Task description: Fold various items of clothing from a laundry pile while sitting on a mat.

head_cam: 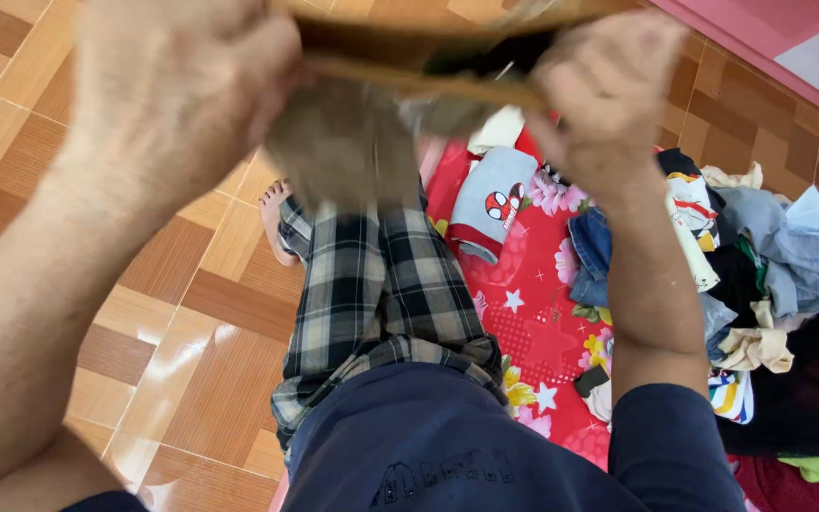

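Note:
Close to the camera, both hands hold up a brownish-tan garment, blurred by motion. My left hand grips its left end and my right hand grips its right end. The cloth is stretched between them and part of it hangs down in the middle. Below, my plaid shorts and dark blue shirt show, with a bare foot on the floor.
A red mat with stars and flowers lies on the brown tiled floor. A grey child's top rests on it. A heap of mixed clothes fills the right side. A pink edge runs at top right.

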